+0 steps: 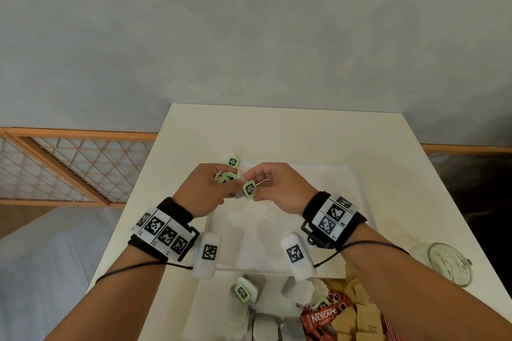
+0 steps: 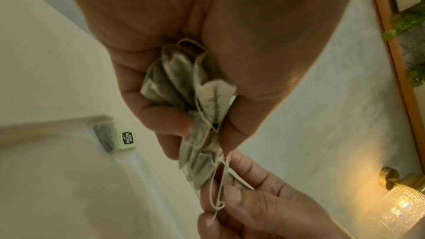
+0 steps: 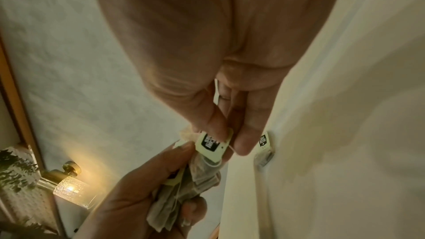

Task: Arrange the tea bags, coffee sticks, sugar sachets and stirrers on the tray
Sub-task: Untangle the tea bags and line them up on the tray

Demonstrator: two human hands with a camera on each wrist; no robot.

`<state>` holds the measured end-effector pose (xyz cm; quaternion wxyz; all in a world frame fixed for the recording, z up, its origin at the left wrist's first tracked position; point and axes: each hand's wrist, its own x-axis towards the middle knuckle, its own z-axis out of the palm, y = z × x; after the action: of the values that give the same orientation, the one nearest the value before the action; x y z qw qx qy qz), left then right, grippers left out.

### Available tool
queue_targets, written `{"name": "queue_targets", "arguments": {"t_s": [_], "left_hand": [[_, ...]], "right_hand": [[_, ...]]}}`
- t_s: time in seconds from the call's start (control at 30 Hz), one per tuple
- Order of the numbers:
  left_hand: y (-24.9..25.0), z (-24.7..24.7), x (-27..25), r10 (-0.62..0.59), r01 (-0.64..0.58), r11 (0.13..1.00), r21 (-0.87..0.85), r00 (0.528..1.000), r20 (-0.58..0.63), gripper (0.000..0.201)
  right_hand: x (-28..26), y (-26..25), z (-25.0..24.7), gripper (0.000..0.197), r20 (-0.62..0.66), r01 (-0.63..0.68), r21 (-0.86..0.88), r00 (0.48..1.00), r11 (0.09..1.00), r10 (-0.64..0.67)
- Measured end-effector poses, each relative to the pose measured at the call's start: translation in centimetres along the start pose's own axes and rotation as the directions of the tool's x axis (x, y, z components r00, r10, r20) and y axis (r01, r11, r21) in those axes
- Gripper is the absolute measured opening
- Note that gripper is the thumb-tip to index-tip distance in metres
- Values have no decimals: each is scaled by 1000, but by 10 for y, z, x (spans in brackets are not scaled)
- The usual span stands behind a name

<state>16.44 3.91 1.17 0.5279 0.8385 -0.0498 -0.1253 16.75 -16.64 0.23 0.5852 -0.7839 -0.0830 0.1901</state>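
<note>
My left hand (image 1: 206, 191) grips a crumpled bunch of tea bags (image 2: 184, 86) above the far left of the white tray (image 1: 332, 174). My right hand (image 1: 274, 188) pinches the green tag (image 1: 248, 189) of one tea bag from that bunch, between thumb and forefinger; the same tag (image 3: 212, 143) shows in the right wrist view, its string (image 2: 217, 188) running back to the bunch. One tea bag (image 1: 230, 161) lies at the tray's far left corner. More tea bags (image 1: 245, 292), red coffee sticks (image 1: 321, 318) and brown sugar sachets (image 1: 360, 315) lie piled near the table's front edge.
The white table (image 1: 277, 124) stands against a grey wall. A ribbed glass (image 1: 448, 263) stands on the table at the right, beside my right forearm. A wooden lattice frame (image 1: 69, 166) leans at the left. A lit wall lamp (image 3: 71, 188) shows in the wrist views.
</note>
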Motion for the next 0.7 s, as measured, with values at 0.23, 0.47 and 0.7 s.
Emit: {"name": "queue_targets", "arguments": {"t_s": [0.23,0.47,0.7], "left_hand": [[-2,-1,0,-18,18,1000,-11,1000,21,12],[-4,5,1,-36,42,997,-68,996,82,10],[-13,2,7,-60,68,994,-88,994,88,12]], "right_hand": [[-1,4,-1,26,-140,73,130,989,989,-54],[3,9,7,25,-166,75,124,985,989,-53],[0,19,11,6,3,-66,4,998,998,66]]}}
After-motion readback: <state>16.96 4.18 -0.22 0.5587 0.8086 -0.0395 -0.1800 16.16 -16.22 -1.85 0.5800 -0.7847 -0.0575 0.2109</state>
